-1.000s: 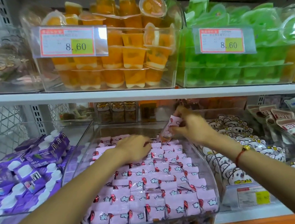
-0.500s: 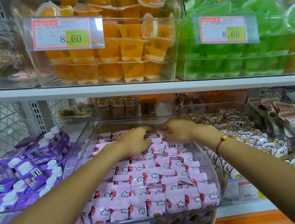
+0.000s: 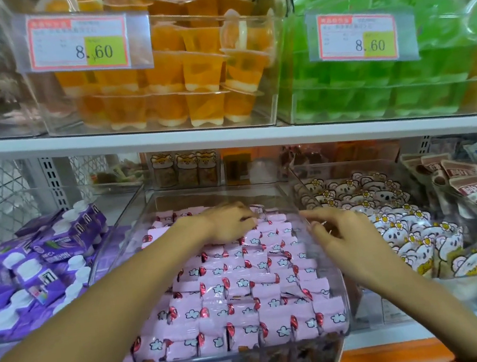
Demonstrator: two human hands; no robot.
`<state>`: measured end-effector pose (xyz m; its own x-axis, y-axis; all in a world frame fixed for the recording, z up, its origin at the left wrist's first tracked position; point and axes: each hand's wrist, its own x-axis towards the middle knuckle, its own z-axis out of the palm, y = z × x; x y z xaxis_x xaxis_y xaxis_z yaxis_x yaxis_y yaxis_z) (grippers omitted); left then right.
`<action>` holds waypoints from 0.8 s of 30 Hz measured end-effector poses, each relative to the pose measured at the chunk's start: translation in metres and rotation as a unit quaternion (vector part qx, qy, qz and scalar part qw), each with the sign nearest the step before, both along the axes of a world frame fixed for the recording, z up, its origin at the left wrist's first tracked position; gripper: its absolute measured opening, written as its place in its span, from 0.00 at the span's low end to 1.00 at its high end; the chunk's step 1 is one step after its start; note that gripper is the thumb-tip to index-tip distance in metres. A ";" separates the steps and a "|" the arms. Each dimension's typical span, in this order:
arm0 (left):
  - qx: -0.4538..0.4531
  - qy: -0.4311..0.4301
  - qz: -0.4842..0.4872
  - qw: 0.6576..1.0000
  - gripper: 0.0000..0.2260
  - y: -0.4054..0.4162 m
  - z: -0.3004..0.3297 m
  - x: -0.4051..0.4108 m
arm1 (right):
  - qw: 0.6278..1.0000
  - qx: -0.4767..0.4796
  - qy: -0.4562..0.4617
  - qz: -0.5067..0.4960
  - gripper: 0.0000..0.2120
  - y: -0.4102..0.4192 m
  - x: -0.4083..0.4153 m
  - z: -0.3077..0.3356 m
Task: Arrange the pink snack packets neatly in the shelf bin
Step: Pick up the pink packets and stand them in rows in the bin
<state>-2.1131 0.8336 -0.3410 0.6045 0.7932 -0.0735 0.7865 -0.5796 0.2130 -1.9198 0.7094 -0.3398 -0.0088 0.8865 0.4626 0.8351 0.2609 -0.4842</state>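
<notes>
Pink packets (image 3: 239, 295) sit in tidy rows filling the clear bin (image 3: 340, 297). Left hand (image 3: 230, 222) rests curled on the back rows; can't tell if it grips one. Right hand (image 3: 338, 236) hovers over the right wall, fingers loose, empty. Risk: dragging the left hand forward could skew the overlapping rows.

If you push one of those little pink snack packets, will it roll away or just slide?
Probably slide, not roll: the pink snack packets look flat and pillow-shaped, lying in overlapping rows. Their shiny wrappers suggest they are slippery, so one push may shift its neighbours. They look small and likely light; the left hand rests on several at once.
</notes>
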 end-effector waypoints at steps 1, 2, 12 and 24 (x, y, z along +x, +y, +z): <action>-0.018 -0.007 0.005 1.000 0.20 0.002 0.004 0.001 | 1.000 0.004 0.003 0.000 0.15 0.000 0.000 0.000; -0.029 -0.025 0.013 0.999 0.18 0.004 0.007 0.002 | 1.000 0.007 0.005 0.000 0.15 -0.001 -0.001 -0.001; 0.099 -0.060 0.081 0.990 0.12 0.024 0.007 0.055 | 1.000 0.022 -0.001 -0.004 0.16 0.004 -0.001 -0.007; 0.140 -0.230 0.203 0.941 0.12 0.018 0.017 0.060 | 1.000 0.015 -0.021 0.005 0.16 0.003 -0.001 -0.008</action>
<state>-2.0529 0.8520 -0.3244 0.1635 0.9157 0.3671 0.8176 -0.3340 0.4689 -1.9208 0.7126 -0.3477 -0.0377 0.8719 0.4882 0.8513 0.2839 -0.4413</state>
